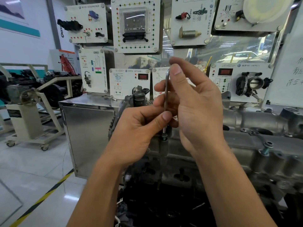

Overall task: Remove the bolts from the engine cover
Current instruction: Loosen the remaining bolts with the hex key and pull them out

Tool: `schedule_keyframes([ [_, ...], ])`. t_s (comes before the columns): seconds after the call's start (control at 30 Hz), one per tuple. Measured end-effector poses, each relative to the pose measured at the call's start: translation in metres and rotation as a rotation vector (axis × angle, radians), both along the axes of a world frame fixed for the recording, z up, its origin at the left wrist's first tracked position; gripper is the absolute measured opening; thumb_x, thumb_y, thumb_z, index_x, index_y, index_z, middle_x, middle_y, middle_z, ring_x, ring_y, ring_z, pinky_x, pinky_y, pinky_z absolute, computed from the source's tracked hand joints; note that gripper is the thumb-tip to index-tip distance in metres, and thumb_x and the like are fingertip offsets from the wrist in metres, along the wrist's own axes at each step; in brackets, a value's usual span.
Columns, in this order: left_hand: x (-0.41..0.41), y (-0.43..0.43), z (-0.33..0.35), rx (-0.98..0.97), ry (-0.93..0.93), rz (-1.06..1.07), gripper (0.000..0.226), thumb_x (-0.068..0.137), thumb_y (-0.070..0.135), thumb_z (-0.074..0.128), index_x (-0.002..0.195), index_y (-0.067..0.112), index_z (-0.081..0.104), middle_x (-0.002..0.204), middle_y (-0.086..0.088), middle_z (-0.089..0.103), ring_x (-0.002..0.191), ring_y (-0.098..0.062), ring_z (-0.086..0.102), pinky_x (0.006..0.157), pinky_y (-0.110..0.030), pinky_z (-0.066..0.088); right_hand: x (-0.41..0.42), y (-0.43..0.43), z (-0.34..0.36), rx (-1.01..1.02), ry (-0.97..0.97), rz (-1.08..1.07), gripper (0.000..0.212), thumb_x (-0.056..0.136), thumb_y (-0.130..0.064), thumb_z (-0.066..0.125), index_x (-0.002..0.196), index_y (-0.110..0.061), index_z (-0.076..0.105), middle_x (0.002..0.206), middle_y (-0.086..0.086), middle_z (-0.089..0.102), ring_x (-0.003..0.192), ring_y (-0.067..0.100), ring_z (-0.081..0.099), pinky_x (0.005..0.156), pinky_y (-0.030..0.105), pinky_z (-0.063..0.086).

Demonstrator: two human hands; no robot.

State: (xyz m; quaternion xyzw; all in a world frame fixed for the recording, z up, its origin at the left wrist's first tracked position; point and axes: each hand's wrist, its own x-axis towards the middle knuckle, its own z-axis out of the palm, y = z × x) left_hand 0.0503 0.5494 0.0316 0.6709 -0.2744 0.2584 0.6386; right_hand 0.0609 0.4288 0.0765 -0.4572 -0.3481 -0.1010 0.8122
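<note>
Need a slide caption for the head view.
Left hand and right hand hold a thin tool upright on a bolt of the engine cover.

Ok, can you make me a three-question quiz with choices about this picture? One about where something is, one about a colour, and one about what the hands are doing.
1. Where is the tip of the tool?
A. on a bolt in the cover
B. on the floor
C. on a wall board

2. What colours are in the floor stripe?
A. red and white
B. yellow and black
C. all green

3. What are the left hand and right hand doing?
A. both hold the tool
B. both hang empty
C. one holds a cup

Answers:
1. A, the upright tool meets the bolt under the hands.
2. B, its bands are yellow and black.
3. A, fingers of both pinch its shaft.
</note>
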Motion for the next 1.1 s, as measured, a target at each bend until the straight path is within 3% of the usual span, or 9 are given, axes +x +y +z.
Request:
schedule_keyframes([
  [0.1, -0.001, -0.001, 0.0, -0.016, -0.007, -0.006, 0.018, 0.086, 0.023, 0.065, 0.095, 0.015, 0.079, 0.087, -0.003, 0.078, 0.083, -0.016, 0.073, 0.074, -0.026, 0.058, 0.001, 0.003, -0.002, -0.113, -0.082, -0.031, 0.021, 0.101, -0.026, 0.054, 0.112, -0.022, 0.071, 0.068, 0.006, 0.061, 0.052, 0.012, 0.052, 0.047, 0.015, 0.042],
  [0.27, -0.004, -0.006, 0.002, -0.035, -0.04, 0.065, 0.012, 0.081, 0.017, 0.067, 0.082, 0.009, 0.076, 0.073, -0.001, 0.075, 0.069, -0.013, 0.07, 0.063, -0.023, 0.057, 0.0, 0.007, -0.004, -0.188, -0.173, -0.056, 0.034, 0.099, -0.028, 0.056, 0.067, -0.022, 0.066, 0.072, 0.013, 0.053, 0.057, 0.01, 0.044, 0.055, 0.015, 0.039],
  [0.43, -0.001, -0.008, 0.002, -0.087, -0.031, 0.106, 0.028, 0.074, 0.021, 0.071, 0.082, -0.006, 0.072, 0.076, -0.025, 0.071, 0.068, -0.026, 0.064, 0.063, -0.034, 0.056, 0.0, 0.005, -0.002, -0.111, -0.17, -0.005, 0.009, 0.094, -0.018, 0.062, 0.096, -0.017, 0.071, 0.08, 0.004, 0.057, 0.066, 0.015, 0.048, 0.062, 0.019, 0.043],
  [0.63, -0.002, -0.011, 0.004, -0.092, -0.073, 0.129, 0.007, 0.074, 0.01, 0.071, 0.071, 0.004, 0.069, 0.06, 0.001, 0.071, 0.054, -0.008, 0.064, 0.053, -0.02, 0.052, -0.007, 0.008, -0.003, -0.126, -0.289, -0.202, 0.02, 0.087, -0.017, 0.073, 0.107, -0.012, 0.068, 0.09, -0.007, 0.071, 0.086, 0.007, 0.069, 0.08, 0.024, 0.055],
  [0.73, 0.001, -0.01, 0.002, -0.102, -0.076, 0.137, 0.008, 0.077, -0.009, 0.07, 0.071, -0.01, 0.064, 0.059, -0.001, 0.068, 0.053, -0.007, 0.061, 0.052, -0.017, 0.05, -0.009, 0.01, -0.005, -0.022, -0.265, -0.286, 0.009, 0.088, -0.013, 0.074, 0.096, -0.012, 0.072, 0.078, 0.0, 0.073, 0.071, 0.013, 0.069, 0.069, 0.024, 0.056],
  [0.77, 0.001, -0.01, 0.001, -0.103, -0.079, 0.142, 0.011, 0.075, -0.005, 0.073, 0.07, -0.009, 0.063, 0.058, 0.0, 0.066, 0.051, -0.006, 0.06, 0.051, -0.016, 0.049, -0.01, 0.01, -0.004, 0.009, -0.249, -0.289, 0.004, 0.09, -0.013, 0.07, 0.093, -0.011, 0.073, 0.077, 0.004, 0.074, 0.065, 0.016, 0.068, 0.064, 0.023, 0.055],
  [0.9, 0.003, -0.011, 0.001, -0.113, -0.06, 0.148, 0.019, 0.064, 0.028, 0.081, 0.064, 0.015, 0.067, 0.059, 0.004, 0.067, 0.053, -0.006, 0.061, 0.053, -0.016, 0.049, -0.009, 0.005, 0.0, 0.056, -0.06, -0.126, 0.027, 0.099, -0.022, 0.058, 0.078, -0.013, 0.072, 0.074, 0.005, 0.075, 0.06, 0.018, 0.069, 0.058, 0.025, 0.056],
  [0.97, 0.004, -0.008, -0.001, -0.073, -0.037, 0.103, 0.016, 0.074, 0.033, 0.083, 0.076, 0.02, 0.075, 0.07, 0.0, 0.073, 0.065, -0.008, 0.068, 0.063, -0.019, 0.053, -0.006, 0.002, 0.001, 0.04, 0.018, -0.07, 0.032, 0.098, -0.026, 0.059, 0.071, -0.015, 0.071, 0.072, 0.006, 0.074, 0.058, 0.018, 0.068, 0.053, 0.025, 0.054],
  [1.1, 0.003, -0.001, -0.002, 0.007, -0.011, -0.051, 0.023, 0.095, 0.025, 0.059, 0.112, 0.021, 0.074, 0.099, -0.002, 0.077, 0.099, -0.016, 0.072, 0.085, -0.026, 0.056, 0.001, -0.002, 0.0, -0.052, 0.05, -0.07, 0.028, 0.094, -0.026, 0.065, 0.069, -0.013, 0.071, 0.069, 0.007, 0.073, 0.054, 0.014, 0.065, 0.045, 0.018, 0.047],
])
